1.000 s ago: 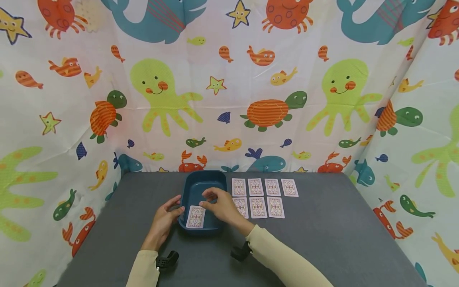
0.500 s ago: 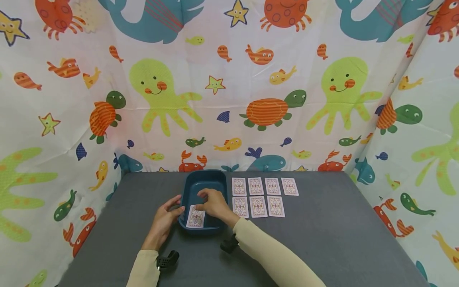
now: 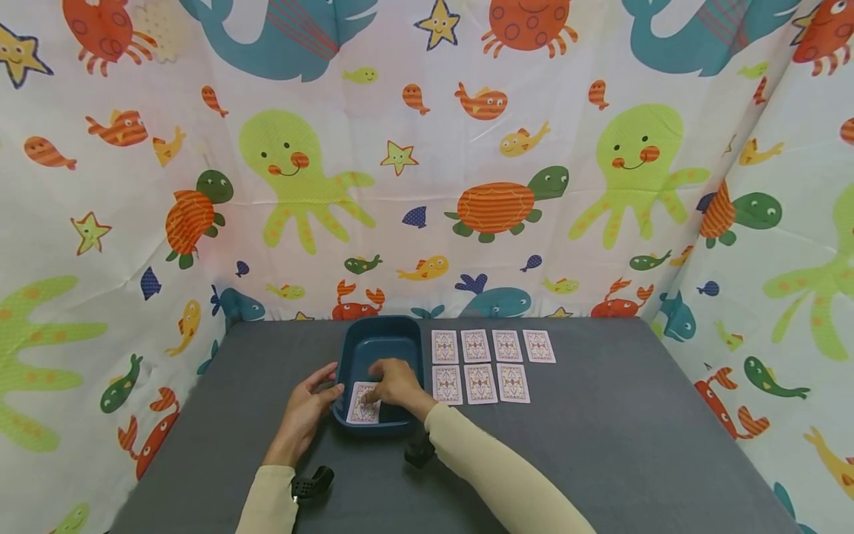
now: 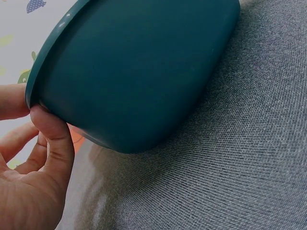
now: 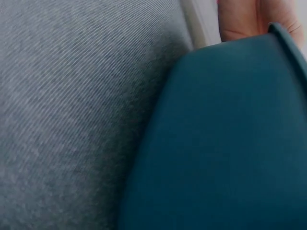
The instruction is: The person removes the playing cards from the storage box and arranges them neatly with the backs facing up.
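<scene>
A dark teal plastic tray [image 3: 382, 326] with raised walls stands on the table. My left hand [image 3: 305, 408] pinches its left rim, thumb on one side and fingers on the other; the left wrist view shows this grip on the tray [image 4: 129, 72] close up. Inside, at the front left, lies a patterned playing card [image 3: 360, 415], back up. Over that card is my right hand [image 3: 396, 386], its fingertips right at the card's surface and partly covering its upper right. The right wrist view shows the tray's outer wall [image 5: 230, 139], with the right fingers out of sight.
Several playing cards lie back up in two rows right of the tray, such as a back-row card [image 3: 475, 346] and a front-row card [image 3: 480, 384]. A grey cloth [image 3: 600, 445] covers the table. Behind hangs a curtain [image 3: 427, 67] printed with sea animals.
My right hand has moved left and slightly down, from the card's right side to over the card. The left hand, the tray and the laid-out cards have stayed put.
</scene>
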### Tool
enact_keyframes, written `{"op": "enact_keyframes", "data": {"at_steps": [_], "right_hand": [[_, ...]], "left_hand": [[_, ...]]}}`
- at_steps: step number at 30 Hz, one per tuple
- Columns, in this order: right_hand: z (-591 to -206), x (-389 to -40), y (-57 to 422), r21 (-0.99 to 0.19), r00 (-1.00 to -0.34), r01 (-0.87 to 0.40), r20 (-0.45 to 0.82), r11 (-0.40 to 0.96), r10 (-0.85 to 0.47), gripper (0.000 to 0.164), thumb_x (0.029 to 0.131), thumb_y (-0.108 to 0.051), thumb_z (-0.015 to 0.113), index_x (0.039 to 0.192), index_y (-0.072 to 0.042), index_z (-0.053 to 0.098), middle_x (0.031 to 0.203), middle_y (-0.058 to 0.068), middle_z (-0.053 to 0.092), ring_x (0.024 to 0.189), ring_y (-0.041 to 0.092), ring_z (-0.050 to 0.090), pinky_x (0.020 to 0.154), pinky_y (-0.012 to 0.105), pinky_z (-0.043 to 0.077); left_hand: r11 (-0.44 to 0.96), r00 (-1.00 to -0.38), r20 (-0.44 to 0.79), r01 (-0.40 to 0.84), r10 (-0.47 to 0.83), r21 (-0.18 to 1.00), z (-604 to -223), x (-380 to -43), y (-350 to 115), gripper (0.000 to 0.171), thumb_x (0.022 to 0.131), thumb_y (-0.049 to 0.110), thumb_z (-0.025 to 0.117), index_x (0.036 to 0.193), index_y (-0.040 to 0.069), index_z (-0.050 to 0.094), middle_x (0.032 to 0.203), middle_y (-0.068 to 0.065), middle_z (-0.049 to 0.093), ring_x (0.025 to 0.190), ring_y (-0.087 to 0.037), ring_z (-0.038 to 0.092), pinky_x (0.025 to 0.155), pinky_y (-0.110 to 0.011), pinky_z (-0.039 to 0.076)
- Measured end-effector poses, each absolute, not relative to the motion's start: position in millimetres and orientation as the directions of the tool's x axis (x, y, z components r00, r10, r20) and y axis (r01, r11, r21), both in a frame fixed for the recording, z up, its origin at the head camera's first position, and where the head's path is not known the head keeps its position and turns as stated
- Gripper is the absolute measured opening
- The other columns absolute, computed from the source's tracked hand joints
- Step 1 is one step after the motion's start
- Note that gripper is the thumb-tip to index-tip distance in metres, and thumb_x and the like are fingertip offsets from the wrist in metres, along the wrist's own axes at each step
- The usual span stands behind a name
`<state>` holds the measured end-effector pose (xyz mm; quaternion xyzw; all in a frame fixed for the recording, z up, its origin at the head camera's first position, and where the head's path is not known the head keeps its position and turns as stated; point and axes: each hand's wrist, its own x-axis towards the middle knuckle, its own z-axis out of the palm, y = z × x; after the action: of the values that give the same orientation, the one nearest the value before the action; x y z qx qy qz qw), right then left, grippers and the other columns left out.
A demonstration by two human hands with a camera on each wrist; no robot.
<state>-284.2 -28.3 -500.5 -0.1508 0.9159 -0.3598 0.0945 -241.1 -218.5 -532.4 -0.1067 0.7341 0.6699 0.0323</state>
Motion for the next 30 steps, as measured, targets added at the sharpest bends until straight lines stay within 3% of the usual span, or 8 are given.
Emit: {"op": "enact_keyframes", "data": {"at_steps": [6, 13, 19, 30], "right_hand": [[-511, -289, -30, -0.594, -0.94, -0.238, -0.058, 0.768, -0.337, 0.057, 0.064, -0.029, 0.092, 0.112, -0.007, 0.07, 0.111, 0.01, 0.069, 0.104, 0.026, 0.063, 0.093, 0.04, 0.049], [-522, -295, -33, -0.538, -0.944, -0.221, -0.093, 0.813, -0.318, 0.06, 0.055, -0.031, 0.097, 0.1, -0.009, 0.065, 0.097, 0.006, 0.058, 0.091, 0.021, 0.054, 0.087, 0.036, 0.047], [-518, -290, -31, -0.556, -0.939, -0.228, -0.091, 0.8, -0.331, 0.052, 0.057, -0.027, 0.096, 0.091, -0.009, 0.062, 0.091, 0.004, 0.052, 0.085, 0.02, 0.048, 0.078, 0.033, 0.043], [-516, -291, -33, -0.639, -0.952, -0.198, -0.054, 0.743, -0.301, 0.06, 0.059, -0.018, 0.095, 0.101, -0.01, 0.052, 0.09, 0.006, 0.056, 0.083, 0.021, 0.05, 0.076, 0.037, 0.044]], "left_hand": [[0.082, -0.975, -0.186, -0.196, -0.121, 0.977, -532, -240, -219, 0.052, 0.094, 0.014, 0.063, 0.144, 0.019, 0.049, 0.138, -0.008, 0.046, 0.102, -0.019, 0.05, 0.085, -0.032, 0.04], [0.08, -0.973, -0.199, -0.209, -0.121, 0.975, -534, -240, -219, 0.052, 0.094, 0.014, 0.064, 0.143, 0.02, 0.05, 0.138, -0.007, 0.046, 0.108, -0.022, 0.049, 0.087, -0.033, 0.041], [0.082, -0.972, -0.202, -0.213, -0.121, 0.974, -535, -242, -218, 0.052, 0.094, 0.015, 0.063, 0.144, 0.02, 0.049, 0.14, -0.007, 0.046, 0.111, -0.023, 0.049, 0.087, -0.032, 0.04], [0.075, -0.972, -0.202, -0.212, -0.125, 0.974, -533, -241, -218, 0.052, 0.093, 0.015, 0.064, 0.143, 0.019, 0.05, 0.139, -0.008, 0.046, 0.11, -0.024, 0.047, 0.085, -0.033, 0.04]]}}
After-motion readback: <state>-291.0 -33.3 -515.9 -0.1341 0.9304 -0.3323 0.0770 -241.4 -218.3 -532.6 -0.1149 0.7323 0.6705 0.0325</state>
